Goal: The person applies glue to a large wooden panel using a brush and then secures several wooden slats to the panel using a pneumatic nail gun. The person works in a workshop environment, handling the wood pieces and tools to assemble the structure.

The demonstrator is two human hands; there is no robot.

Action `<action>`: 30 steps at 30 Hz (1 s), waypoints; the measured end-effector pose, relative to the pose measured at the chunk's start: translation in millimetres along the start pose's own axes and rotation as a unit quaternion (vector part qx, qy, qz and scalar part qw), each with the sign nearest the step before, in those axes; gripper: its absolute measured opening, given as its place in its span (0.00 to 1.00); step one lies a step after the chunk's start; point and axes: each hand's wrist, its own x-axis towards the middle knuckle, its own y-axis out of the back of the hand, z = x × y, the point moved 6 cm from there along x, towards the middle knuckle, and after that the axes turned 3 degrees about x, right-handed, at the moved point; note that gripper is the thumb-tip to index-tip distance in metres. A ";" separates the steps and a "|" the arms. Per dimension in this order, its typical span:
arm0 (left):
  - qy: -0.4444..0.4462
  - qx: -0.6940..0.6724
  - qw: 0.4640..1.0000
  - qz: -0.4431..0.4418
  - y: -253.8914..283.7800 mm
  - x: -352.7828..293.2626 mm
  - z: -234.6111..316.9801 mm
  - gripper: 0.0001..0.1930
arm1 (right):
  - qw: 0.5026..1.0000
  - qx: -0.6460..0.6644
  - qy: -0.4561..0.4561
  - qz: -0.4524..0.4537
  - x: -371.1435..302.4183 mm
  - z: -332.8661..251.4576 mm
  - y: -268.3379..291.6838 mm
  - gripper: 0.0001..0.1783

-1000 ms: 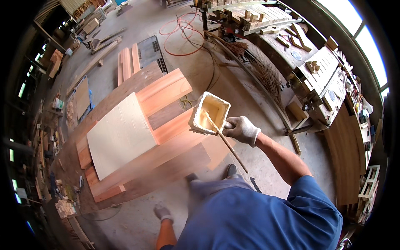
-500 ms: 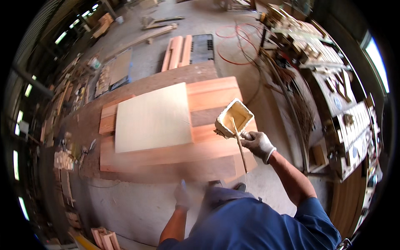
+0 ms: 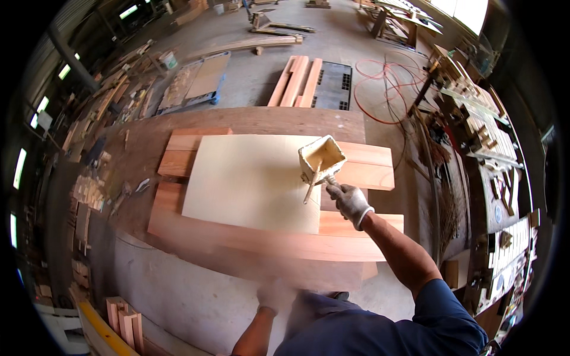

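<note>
My gloved right hand (image 3: 351, 204) is closed round the short handle of a square, cream-crusted glue pot (image 3: 307, 163). Inside is a yellowish substance, and a thin stick (image 3: 310, 191) leans out over the rim; whether it ends in a brush is hidden. The pot is held above the right part of a pale, flat rectangular panel (image 3: 249, 184). Beneath that panel lie reddish wooden planks (image 3: 279, 242), their ends showing on both sides. My gloved left hand (image 3: 273, 296) hangs low by the near table edge, smeared by a haze, so its fingers cannot be made out.
A brown worktable (image 3: 249, 121) carries the planks. Beyond it, more planks (image 3: 295, 80) rest by a dark pallet (image 3: 332, 86), with a red hose (image 3: 374, 89) coiled on the floor. Racks with wood pieces (image 3: 493, 142) line the right. Upright timber offcuts (image 3: 126, 325) stand at lower left.
The view has shifted, and the pot in my right hand has moved left, from over the planks to over the panel's right part. My left hand stays low near the table edge.
</note>
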 end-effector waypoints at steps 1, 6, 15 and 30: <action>0.063 -0.062 0.995 -0.034 9.1 -2.3 6.3 0.19 | 1.000 -0.011 0.016 0.003 15.2 0.4 1.0 0.26; 0.079 -0.179 0.980 0.023 -14.1 -4.0 -19.2 0.19 | 0.993 -0.111 0.042 -0.017 68.2 -43.6 16.5 0.29; 0.139 -0.295 0.945 0.012 -64.1 -7.1 -49.2 0.16 | 0.935 -0.310 0.136 -0.102 170.9 -148.8 -60.6 0.22; 0.229 -0.372 0.899 0.027 -41.5 -14.5 -29.2 0.22 | 0.892 -0.380 0.167 -0.179 252.2 -247.9 -305.5 0.20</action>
